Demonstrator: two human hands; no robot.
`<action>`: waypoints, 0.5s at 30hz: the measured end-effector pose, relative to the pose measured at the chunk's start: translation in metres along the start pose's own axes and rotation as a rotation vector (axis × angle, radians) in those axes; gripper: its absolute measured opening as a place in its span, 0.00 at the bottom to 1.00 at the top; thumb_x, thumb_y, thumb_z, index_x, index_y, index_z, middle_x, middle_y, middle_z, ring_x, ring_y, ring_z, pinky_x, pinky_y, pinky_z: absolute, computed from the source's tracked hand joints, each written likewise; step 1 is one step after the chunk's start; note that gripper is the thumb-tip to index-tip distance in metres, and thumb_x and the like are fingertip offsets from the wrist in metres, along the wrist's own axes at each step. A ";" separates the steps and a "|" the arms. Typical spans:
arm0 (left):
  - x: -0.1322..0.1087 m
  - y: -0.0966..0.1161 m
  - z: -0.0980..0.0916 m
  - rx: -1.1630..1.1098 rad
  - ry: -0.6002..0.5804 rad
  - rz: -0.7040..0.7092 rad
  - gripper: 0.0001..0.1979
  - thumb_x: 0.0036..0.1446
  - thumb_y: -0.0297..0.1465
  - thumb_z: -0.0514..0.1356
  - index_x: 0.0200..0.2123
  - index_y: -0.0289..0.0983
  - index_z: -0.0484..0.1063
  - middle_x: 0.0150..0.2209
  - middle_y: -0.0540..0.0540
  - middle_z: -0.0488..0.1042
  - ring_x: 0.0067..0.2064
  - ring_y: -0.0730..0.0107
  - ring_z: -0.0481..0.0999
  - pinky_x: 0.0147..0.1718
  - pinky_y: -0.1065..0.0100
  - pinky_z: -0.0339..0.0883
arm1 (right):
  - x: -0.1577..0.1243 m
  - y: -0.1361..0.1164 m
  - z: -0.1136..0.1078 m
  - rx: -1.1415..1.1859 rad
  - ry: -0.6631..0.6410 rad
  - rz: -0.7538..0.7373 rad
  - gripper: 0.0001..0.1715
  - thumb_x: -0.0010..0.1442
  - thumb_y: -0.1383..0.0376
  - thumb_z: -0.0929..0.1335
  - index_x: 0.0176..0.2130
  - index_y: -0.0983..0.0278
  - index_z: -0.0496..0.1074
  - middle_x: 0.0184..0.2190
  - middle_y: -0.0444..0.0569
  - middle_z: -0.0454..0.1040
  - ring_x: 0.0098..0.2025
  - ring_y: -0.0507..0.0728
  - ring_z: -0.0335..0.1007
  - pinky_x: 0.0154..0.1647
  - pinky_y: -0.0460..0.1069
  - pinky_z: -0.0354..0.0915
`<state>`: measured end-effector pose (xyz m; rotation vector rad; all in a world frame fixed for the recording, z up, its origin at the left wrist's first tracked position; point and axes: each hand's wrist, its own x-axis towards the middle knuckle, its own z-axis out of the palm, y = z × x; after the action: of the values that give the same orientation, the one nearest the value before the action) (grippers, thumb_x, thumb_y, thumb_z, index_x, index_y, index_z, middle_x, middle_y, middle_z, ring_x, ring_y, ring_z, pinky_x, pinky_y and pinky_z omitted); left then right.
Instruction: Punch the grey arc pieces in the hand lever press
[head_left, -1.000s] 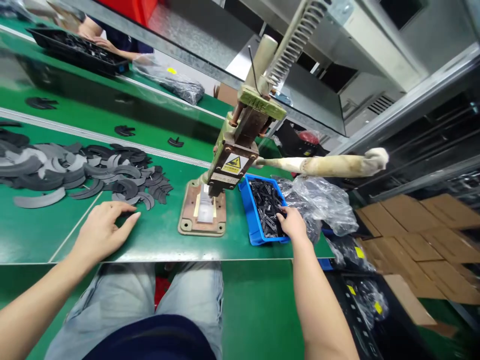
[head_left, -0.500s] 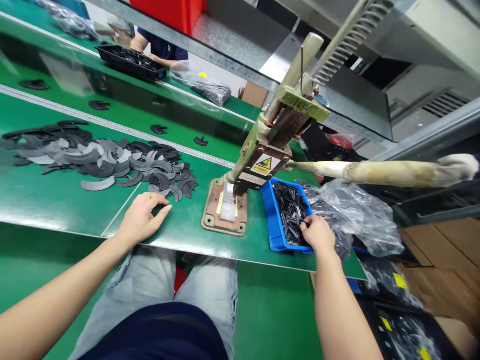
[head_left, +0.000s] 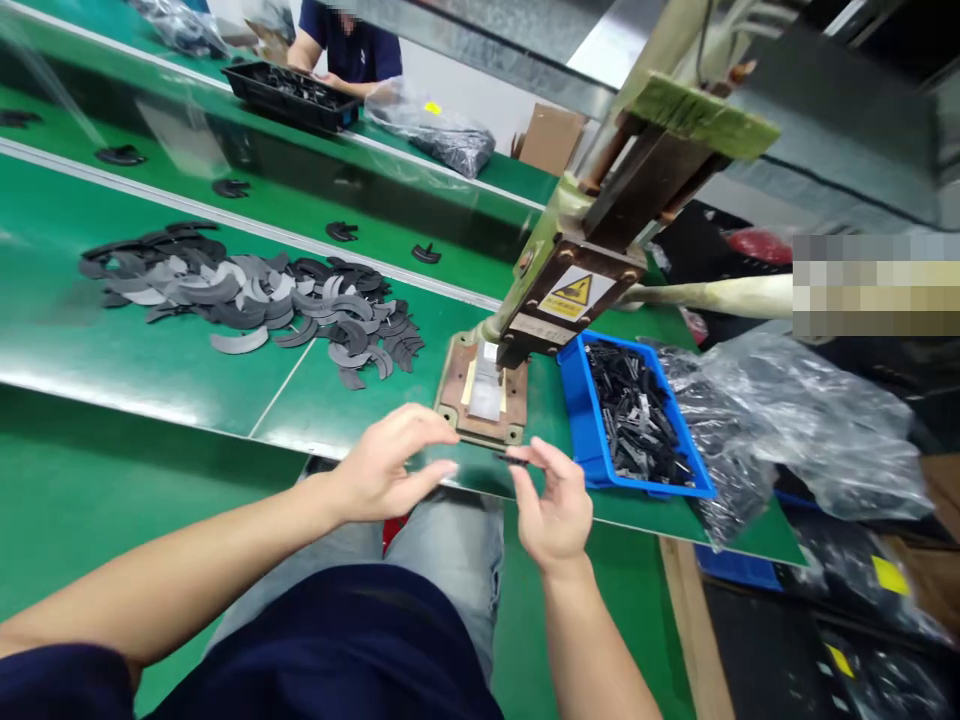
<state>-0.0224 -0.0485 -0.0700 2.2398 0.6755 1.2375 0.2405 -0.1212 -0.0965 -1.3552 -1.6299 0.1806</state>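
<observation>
Pinches a small black piece (head_left: pixel 513 459) with the right hand (head_left: pixel 556 505), finger to thumb. Holds the left hand (head_left: pixel 386 470) near it, thumb and fingers apart. Has the press (head_left: pixel 600 256) just beyond, a blue bin (head_left: pixel 585 422) (full of black bits (head_left: pixel 637 410)) to the right, and curved pieces (head_left: pixel 247 297) to the left.

A small, narrow black part (head_left: pixel 510 458), probably plastic though too small to make out clearly, is being held between thumb and fingertips of the right hand (head_left: pixel 556 508), pointing leftward just before the rust-brown metal press base (head_left: pixel 516 397).
</observation>
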 end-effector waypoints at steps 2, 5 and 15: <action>0.001 0.007 0.007 -0.045 -0.065 0.028 0.17 0.64 0.29 0.66 0.55 0.40 0.72 0.48 0.41 0.80 0.50 0.60 0.79 0.50 0.57 0.75 | -0.010 -0.012 0.018 0.058 -0.021 -0.002 0.33 0.63 0.69 0.72 0.64 0.58 0.64 0.46 0.50 0.84 0.50 0.57 0.83 0.57 0.58 0.79; -0.003 0.008 0.009 -0.058 -0.107 0.027 0.16 0.65 0.29 0.66 0.55 0.39 0.71 0.47 0.41 0.81 0.48 0.61 0.80 0.48 0.57 0.75 | -0.012 -0.020 0.028 0.106 -0.038 -0.003 0.34 0.63 0.71 0.71 0.65 0.59 0.63 0.45 0.49 0.84 0.49 0.56 0.84 0.56 0.55 0.80; -0.004 0.003 0.015 -0.045 -0.109 0.039 0.12 0.66 0.27 0.64 0.52 0.40 0.74 0.44 0.44 0.82 0.45 0.65 0.81 0.47 0.60 0.75 | -0.008 -0.025 0.031 0.071 -0.094 -0.096 0.41 0.62 0.72 0.71 0.68 0.48 0.60 0.47 0.41 0.85 0.45 0.57 0.85 0.51 0.56 0.84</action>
<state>-0.0110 -0.0557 -0.0777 2.2744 0.5602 1.1277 0.2007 -0.1233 -0.1011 -1.2281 -1.7466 0.2461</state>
